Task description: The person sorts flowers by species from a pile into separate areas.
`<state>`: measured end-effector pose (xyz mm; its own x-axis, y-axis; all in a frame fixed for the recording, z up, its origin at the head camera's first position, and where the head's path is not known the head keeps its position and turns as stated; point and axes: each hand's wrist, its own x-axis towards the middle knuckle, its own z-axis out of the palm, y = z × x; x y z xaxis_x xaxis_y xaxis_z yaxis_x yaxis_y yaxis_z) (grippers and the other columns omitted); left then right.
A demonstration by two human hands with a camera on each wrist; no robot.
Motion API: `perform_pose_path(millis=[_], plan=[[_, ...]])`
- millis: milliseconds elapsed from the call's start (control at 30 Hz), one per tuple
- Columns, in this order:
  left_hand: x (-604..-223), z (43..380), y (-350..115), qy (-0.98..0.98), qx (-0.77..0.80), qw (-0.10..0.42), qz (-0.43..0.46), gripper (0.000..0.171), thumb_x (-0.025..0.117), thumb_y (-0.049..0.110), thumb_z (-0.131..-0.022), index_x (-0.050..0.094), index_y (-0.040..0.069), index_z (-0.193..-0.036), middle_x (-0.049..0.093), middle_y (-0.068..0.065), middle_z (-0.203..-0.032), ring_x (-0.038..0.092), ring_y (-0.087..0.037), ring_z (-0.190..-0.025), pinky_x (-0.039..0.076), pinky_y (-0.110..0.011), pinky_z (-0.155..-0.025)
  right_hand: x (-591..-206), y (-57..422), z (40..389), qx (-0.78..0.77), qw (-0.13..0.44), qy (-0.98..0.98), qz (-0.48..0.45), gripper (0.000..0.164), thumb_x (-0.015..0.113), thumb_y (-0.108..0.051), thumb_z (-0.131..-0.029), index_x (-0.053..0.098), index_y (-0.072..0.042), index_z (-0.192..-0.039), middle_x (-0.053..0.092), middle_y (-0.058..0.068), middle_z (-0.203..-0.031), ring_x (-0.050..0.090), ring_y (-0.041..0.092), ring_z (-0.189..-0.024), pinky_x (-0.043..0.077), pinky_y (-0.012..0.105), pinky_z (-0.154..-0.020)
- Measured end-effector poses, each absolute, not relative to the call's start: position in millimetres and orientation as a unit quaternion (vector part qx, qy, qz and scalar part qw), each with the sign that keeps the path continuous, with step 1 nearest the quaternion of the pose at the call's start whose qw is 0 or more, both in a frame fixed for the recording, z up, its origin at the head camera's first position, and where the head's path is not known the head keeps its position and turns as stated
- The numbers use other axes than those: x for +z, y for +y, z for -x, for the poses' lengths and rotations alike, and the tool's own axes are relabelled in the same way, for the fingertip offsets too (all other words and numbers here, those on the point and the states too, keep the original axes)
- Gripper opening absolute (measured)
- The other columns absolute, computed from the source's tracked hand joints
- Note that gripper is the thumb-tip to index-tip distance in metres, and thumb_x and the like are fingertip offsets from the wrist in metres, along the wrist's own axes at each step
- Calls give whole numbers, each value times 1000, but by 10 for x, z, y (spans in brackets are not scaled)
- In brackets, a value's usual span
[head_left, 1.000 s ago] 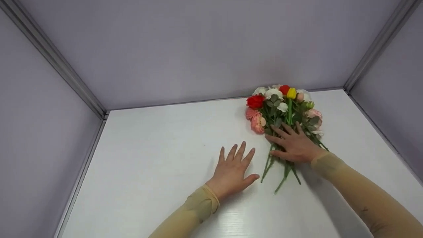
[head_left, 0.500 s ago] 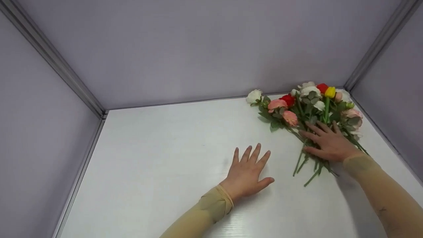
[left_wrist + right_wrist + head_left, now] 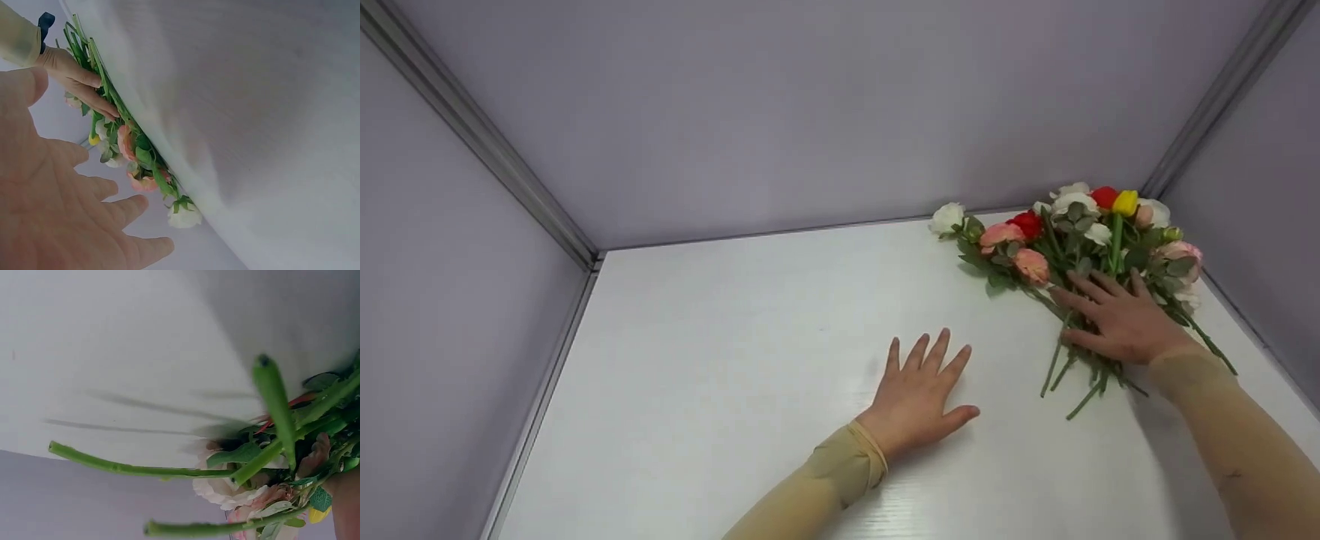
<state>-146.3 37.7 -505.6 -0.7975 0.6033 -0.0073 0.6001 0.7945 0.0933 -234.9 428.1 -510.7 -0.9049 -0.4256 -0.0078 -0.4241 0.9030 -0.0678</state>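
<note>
A bunch of flowers on green stems lies at the back right of the white table in the head view. Among the heads are a yellow tulip (image 3: pixel 1125 203), a red flower (image 3: pixel 1025 224), a pink flower (image 3: pixel 1031 266) and a white flower (image 3: pixel 947 218) at the left end. My right hand (image 3: pixel 1129 322) rests on the stems with its fingers spread. Cut stem ends (image 3: pixel 112 466) stick out towards the right wrist camera. My left hand (image 3: pixel 913 405) is over the table to the left of the bunch, fingers straight and spread, holding nothing.
The white table (image 3: pixel 720 360) is bounded by a grey back wall (image 3: pixel 810 112) and side walls. A metal corner post (image 3: pixel 1207 105) stands behind the bunch at the right. The rightmost blooms lie close to the right wall.
The bunch has slid right under my right hand. Its left side has fanned out, with a white flower now at the left end. My left hand has shifted slightly right.
</note>
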Motion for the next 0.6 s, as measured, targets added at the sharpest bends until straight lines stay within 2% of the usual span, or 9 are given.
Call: perform_pose_path(millis=[133, 233, 300, 367, 433, 500, 600], plan=[[-5089, 1462, 324, 947, 46, 21, -318, 84, 35, 76, -98, 13, 31, -166, 9, -4, -172, 17, -29, -155, 13, -63, -121, -5104, 4210, 2284, -49, -29, 975, 217, 74, 58, -58, -99, 38, -23, -160, 27, 13, -166, 18, 45, -151, -11, 69, -115], [-5121, 1456, 271, 946, 42, 14, -321, 83, 37, 75, -98, 15, 31, -166, 10, -5, -171, 17, -30, -155, 13, -63, -121, -5075, 4141, 2211, -67, -73, 971, 219, 68, 60, -51, -100, 44, -17, -157, 35, 16, -162, 21, 46, -150, -6, 67, -119], [-5135, 1453, 230, 946, 30, 0, -322, 83, 40, 74, -98, 18, 30, -165, 13, -6, -171, 19, -31, -154, 14, -63, -120, -5021, 4099, 2162, -75, -106, 968, 215, 61, 63, -41, -100, 50, -12, -152, 43, 18, -156, 29, 46, -146, 3, 66, -120], [-5146, 1450, 191, 946, 14, -14, -323, 82, 42, 72, -98, 21, 29, -165, 16, -6, -170, 20, -31, -154, 14, -63, -120, -4941, 4085, 2109, -81, -144, 966, 200, 50, 66, -29, -99, 59, -7, -143, 54, 20, -145, 40, 47, -138, 18, 68, -116], [-5146, 1445, 160, 945, 0, -23, -325, 82, 44, 72, -98, 23, 29, -165, 18, -6, -170, 20, -31, -154, 14, -63, -120, -4840, 4123, 2058, -94, -183, 964, 170, 36, 66, -16, -97, 67, -2, -131, 64, 22, -129, 51, 47, -123, 33, 67, -106], [-5143, 1439, 139, 944, -12, -25, -328, 82, 45, 71, -98, 23, 29, -165, 18, -7, -170, 19, -31, -154, 13, -62, -121, -4739, 4220, 1998, -123, -209, 962, 123, 26, 64, -8, -97, 72, 2, -119, 69, 25, -113, 60, 45, -102, 45, 65, -89], [-5146, 1423, 109, 943, -18, -20, -332, 81, 43, 72, -99, 22, 29, -165, 18, -7, -170, 18, -30, -155, 13, -61, -121, -4610, 4415, 1901, -174, -190, 965, 44, 26, 57, -8, -101, 72, 8, -115, 69, 30, -104, 58, 37, -70, 47, 52, -60]])
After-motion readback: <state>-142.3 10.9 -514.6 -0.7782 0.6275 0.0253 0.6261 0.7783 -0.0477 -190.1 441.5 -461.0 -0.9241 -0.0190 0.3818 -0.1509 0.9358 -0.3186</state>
